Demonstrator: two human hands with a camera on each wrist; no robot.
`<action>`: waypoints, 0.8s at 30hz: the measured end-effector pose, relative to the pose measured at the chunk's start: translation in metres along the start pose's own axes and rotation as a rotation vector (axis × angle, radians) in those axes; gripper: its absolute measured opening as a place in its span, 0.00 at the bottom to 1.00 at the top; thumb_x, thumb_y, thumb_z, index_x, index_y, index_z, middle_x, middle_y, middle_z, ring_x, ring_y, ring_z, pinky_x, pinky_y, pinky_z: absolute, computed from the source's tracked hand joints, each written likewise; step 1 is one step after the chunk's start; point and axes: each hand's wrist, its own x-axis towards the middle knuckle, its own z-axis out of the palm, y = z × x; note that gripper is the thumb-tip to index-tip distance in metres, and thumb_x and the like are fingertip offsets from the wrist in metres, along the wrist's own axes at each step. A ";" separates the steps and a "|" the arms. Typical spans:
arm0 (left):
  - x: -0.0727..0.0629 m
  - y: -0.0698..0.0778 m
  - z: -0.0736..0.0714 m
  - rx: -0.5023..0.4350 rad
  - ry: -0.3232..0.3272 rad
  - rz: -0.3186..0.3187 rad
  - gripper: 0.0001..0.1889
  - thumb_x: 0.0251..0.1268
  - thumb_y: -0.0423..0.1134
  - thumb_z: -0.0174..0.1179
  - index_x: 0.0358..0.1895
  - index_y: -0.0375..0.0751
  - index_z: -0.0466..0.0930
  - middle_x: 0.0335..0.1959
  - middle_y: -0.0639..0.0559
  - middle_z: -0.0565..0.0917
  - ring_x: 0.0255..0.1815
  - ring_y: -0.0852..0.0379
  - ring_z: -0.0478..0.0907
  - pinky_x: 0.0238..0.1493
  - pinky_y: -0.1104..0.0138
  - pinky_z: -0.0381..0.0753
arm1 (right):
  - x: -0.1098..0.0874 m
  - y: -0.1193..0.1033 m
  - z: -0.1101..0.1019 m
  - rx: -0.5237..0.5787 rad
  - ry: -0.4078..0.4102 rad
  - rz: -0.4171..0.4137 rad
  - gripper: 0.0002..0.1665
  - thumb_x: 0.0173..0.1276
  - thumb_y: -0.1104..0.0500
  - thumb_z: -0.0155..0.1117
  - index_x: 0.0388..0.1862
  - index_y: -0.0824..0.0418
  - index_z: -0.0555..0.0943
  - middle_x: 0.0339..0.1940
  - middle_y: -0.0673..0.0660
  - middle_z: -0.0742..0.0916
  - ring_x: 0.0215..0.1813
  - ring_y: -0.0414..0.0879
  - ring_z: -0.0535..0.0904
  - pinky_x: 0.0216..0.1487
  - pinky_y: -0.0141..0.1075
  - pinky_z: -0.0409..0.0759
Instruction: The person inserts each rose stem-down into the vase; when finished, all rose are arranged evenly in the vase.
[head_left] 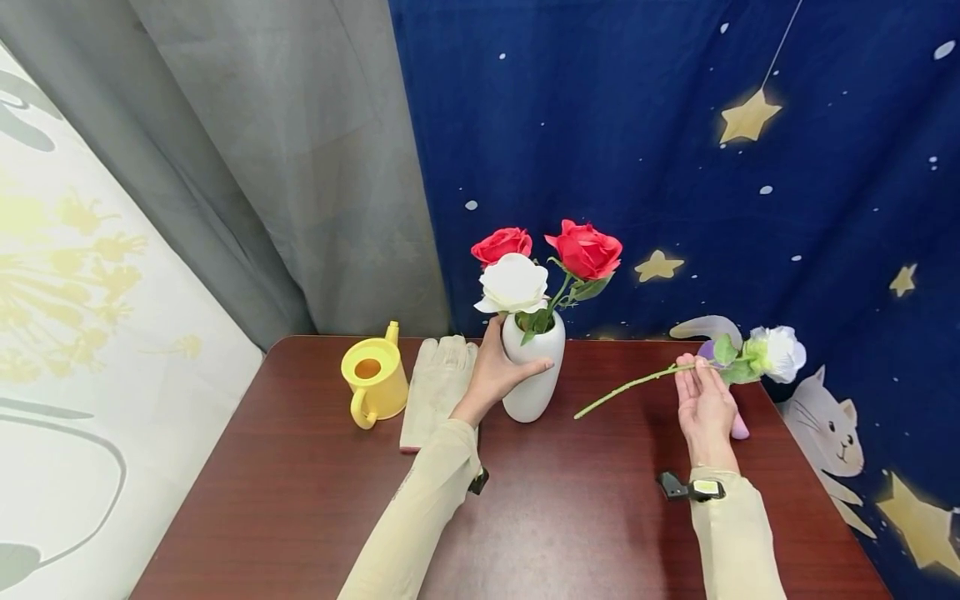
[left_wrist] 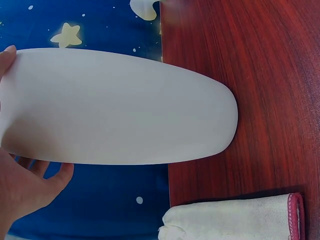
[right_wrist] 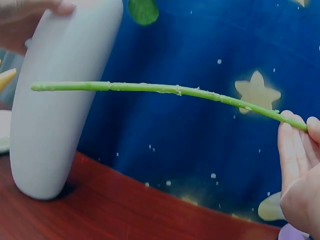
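Observation:
A white vase stands on the table with two red roses and a white rose in its mouth. My left hand grips the vase around its upper part, thumb across the front; the left wrist view shows fingers on both sides of the smooth white body. To the right, my right hand pinches the green stem of another white flower between thumb and fingers. That flower lies nearly sideways in the air, bloom to the right, bare stem end pointing left toward the vase.
A yellow watering can stands at the left, beside pale cloth gloves with a red hem. Partly hidden behind my right hand is a purple-handled thing near the right edge. Curtains hang right behind the table.

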 end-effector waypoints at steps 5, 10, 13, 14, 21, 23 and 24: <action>0.000 0.001 0.000 0.002 0.000 0.003 0.48 0.38 0.52 0.76 0.63 0.42 0.59 0.58 0.51 0.70 0.54 0.57 0.71 0.50 0.57 0.74 | -0.003 -0.001 0.010 0.056 -0.017 -0.017 0.06 0.62 0.72 0.61 0.38 0.71 0.80 0.32 0.65 0.86 0.39 0.53 0.84 0.44 0.38 0.79; 0.000 0.001 -0.001 0.002 0.001 -0.003 0.47 0.38 0.52 0.75 0.63 0.43 0.59 0.57 0.53 0.70 0.54 0.59 0.70 0.50 0.59 0.74 | -0.005 -0.001 0.025 0.130 -0.005 -0.016 0.05 0.62 0.71 0.61 0.38 0.69 0.79 0.33 0.64 0.86 0.42 0.52 0.83 0.48 0.37 0.77; -0.001 0.002 0.000 0.005 0.007 -0.007 0.47 0.38 0.52 0.75 0.63 0.42 0.58 0.57 0.52 0.69 0.54 0.58 0.70 0.50 0.58 0.74 | -0.008 -0.002 0.035 0.174 0.010 -0.024 0.06 0.61 0.71 0.61 0.38 0.69 0.78 0.34 0.64 0.86 0.44 0.52 0.83 0.50 0.37 0.76; -0.001 0.002 0.000 0.006 0.010 -0.009 0.47 0.38 0.52 0.75 0.63 0.42 0.58 0.57 0.52 0.69 0.54 0.58 0.70 0.50 0.58 0.74 | -0.010 -0.002 0.039 0.184 0.012 -0.028 0.07 0.61 0.71 0.61 0.39 0.69 0.77 0.34 0.64 0.86 0.45 0.52 0.82 0.50 0.37 0.76; -0.003 0.003 0.003 0.026 0.031 -0.022 0.48 0.37 0.54 0.75 0.63 0.42 0.58 0.56 0.52 0.69 0.54 0.57 0.70 0.50 0.58 0.73 | -0.020 -0.002 0.058 0.188 0.002 -0.088 0.11 0.61 0.72 0.61 0.43 0.68 0.75 0.34 0.64 0.85 0.41 0.54 0.83 0.48 0.39 0.77; -0.002 0.002 0.004 0.031 0.034 -0.012 0.49 0.36 0.53 0.76 0.63 0.42 0.58 0.57 0.51 0.69 0.55 0.57 0.70 0.50 0.58 0.73 | -0.024 -0.002 0.064 0.189 -0.002 -0.102 0.11 0.61 0.72 0.62 0.42 0.69 0.75 0.33 0.65 0.85 0.39 0.54 0.84 0.47 0.39 0.78; -0.002 0.002 0.005 0.031 0.036 -0.007 0.49 0.36 0.53 0.76 0.63 0.42 0.58 0.57 0.51 0.69 0.55 0.56 0.70 0.50 0.58 0.73 | -0.025 -0.002 0.067 0.192 -0.007 -0.101 0.10 0.61 0.72 0.62 0.42 0.69 0.76 0.33 0.64 0.85 0.39 0.54 0.84 0.47 0.39 0.78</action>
